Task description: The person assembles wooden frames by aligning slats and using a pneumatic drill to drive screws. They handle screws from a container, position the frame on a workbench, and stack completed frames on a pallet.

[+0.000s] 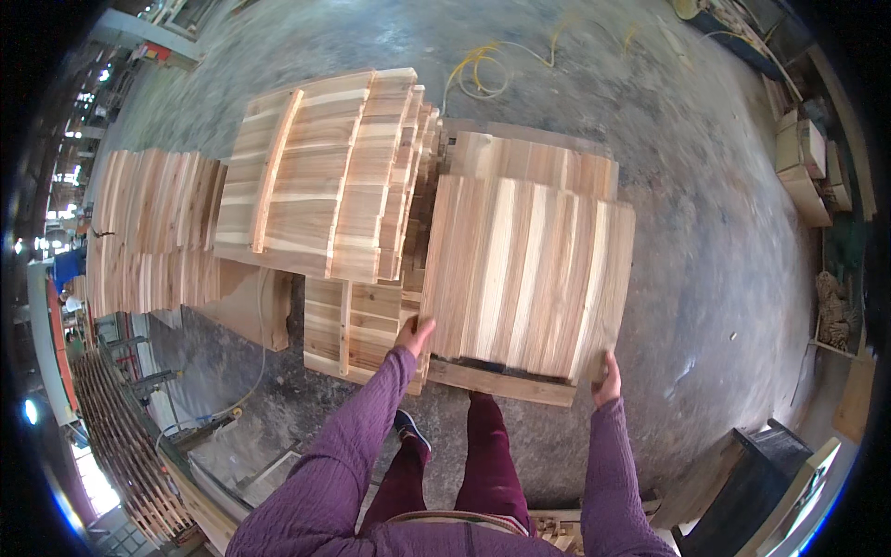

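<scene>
I hold a square panel of joined wooden slats (pixel 529 274) flat in front of me. My left hand (pixel 415 335) grips its near left corner. My right hand (pixel 608 376) grips its near right corner. The panel hovers over a low stack of similar panels (pixel 520 158) that rests on a wooden base (pixel 497 381). Both my sleeves are purple, and my legs in dark red trousers show below the panel.
A taller pile of slatted panels (pixel 325 172) stands to the left, another stack (pixel 153 227) further left. Yellow cord (pixel 483 70) lies on the concrete floor. Wooden blocks (pixel 807 162) sit at right, a dark box (pixel 752 483) at lower right, stacked slats (pixel 116 446) lower left.
</scene>
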Demonstrator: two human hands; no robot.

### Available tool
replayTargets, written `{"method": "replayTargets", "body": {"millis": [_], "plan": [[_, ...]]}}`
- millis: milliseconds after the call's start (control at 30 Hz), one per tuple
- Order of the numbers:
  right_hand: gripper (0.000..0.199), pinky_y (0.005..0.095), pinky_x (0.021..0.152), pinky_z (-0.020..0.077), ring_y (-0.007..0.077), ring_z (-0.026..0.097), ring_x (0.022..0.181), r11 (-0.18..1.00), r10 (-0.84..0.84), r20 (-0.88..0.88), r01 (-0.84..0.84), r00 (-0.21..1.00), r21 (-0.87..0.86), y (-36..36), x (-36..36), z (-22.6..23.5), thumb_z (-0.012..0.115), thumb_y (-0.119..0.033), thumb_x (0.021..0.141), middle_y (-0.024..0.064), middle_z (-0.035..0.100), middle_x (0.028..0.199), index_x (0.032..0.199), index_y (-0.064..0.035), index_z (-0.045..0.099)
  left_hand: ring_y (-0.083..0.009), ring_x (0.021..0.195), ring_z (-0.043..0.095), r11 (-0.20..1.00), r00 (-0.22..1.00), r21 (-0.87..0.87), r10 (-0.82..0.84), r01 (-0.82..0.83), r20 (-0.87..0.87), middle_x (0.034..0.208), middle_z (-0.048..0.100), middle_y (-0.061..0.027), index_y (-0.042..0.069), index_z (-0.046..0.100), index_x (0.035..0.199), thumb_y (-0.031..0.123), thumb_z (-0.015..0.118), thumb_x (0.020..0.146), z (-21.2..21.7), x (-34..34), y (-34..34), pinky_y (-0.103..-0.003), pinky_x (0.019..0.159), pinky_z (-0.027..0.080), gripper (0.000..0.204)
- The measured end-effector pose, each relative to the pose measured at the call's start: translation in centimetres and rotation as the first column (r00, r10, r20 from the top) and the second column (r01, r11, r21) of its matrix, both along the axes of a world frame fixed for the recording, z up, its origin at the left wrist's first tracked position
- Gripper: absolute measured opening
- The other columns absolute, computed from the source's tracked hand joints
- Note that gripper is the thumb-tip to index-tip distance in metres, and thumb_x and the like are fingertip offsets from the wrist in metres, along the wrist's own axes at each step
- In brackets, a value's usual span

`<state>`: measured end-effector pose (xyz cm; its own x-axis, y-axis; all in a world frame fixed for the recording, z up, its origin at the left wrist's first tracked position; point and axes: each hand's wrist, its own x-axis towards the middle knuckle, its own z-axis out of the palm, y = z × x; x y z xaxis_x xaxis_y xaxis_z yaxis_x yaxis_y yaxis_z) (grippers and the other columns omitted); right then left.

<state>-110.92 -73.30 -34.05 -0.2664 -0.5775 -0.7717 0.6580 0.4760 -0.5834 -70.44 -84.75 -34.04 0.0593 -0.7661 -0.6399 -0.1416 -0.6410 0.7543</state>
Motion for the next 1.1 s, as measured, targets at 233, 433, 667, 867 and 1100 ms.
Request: {"method": "replayTargets", "body": {"millis": [233, 433, 667, 867, 1100], "plan": [[0.058, 0.0368, 0.09, 0.0389, 0.0222, 0.048, 0.109, 0.98, 0.197, 0.045, -0.195, 0.979, -0.045, -1.1, 0.2, 1.6, 0.055, -0.044, 0.079, 0.0064, 0.049, 0.122, 0.125, -0.0098, 0.042, -0.023, 0.103, 0.05, 0.974, 0.978, 0.1, -0.206, 0.203, 0.019, 0.113, 0.052, -0.0157, -0.004, 0.039, 0.121, 0.042, 0.066, 0.074, 0.0, 3.1, 0.2, -0.033, 0.089, 0.039, 0.071], [0.058, 0.0351, 0.084, 0.0438, 0.0221, 0.055, 0.097, 0.991, 0.106, -0.023, -0.108, 0.994, -0.08, -6.7, -1.6, -0.7, 0.054, -0.046, 0.079, 0.0094, 0.056, 0.109, 0.118, -0.0045, 0.047, -0.0205, 0.104, 0.047, 0.999, 0.966, -0.049, -0.021, 0.009, -0.258, 0.113, 0.05, -0.0107, 0.001, 0.037, 0.124, 0.038, 0.066, 0.074, -1.3, 0.4, -5.2, -0.032, 0.09, 0.038, 0.069], [0.055, 0.0338, 0.082, 0.0448, 0.0214, 0.055, 0.094, 0.988, 0.147, -0.07, -0.151, 0.987, -0.045, -8.1, -3.1, -2.7, 0.051, -0.049, 0.079, 0.0096, 0.057, 0.106, 0.112, -0.0049, 0.052, -0.0177, 0.103, 0.048, 0.998, 0.89, 0.063, 0.031, -0.002, -0.454, 0.109, 0.051, -0.0077, 0.005, 0.038, 0.124, 0.027, 0.065, 0.073, -2.5, 0.1, -7.5, -0.032, 0.088, 0.039, 0.061], [0.048, 0.0345, 0.09, 0.0402, 0.0209, 0.05, 0.103, 0.976, 0.12, -0.144, -0.143, 0.982, -0.162, -3.3, -0.8, -0.2, 0.046, -0.042, 0.086, 0.0086, 0.054, 0.112, 0.115, -0.0035, 0.051, -0.016, 0.096, 0.051, 1.0, 0.934, -0.004, 0.01, -0.012, -0.357, 0.106, 0.054, -0.0057, 0.004, 0.041, 0.122, 0.025, 0.066, 0.074, 0.0, 1.7, -3.4, -0.03, 0.086, 0.041, 0.058], [0.052, 0.0345, 0.083, 0.0442, 0.0235, 0.055, 0.094, 0.983, 0.183, 0.004, -0.183, 0.983, 0.008, 6.0, 1.7, 7.8, 0.049, -0.041, 0.081, 0.0122, 0.057, 0.105, 0.113, -0.0004, 0.051, -0.02, 0.105, 0.051, 0.997, 0.996, 0.006, -0.082, 0.082, 0.018, 0.116, 0.052, -0.0148, -0.007, 0.039, 0.124, 0.04, 0.067, 0.071, 5.5, 4.8, 7.8, -0.029, 0.09, 0.039, 0.075]]}}
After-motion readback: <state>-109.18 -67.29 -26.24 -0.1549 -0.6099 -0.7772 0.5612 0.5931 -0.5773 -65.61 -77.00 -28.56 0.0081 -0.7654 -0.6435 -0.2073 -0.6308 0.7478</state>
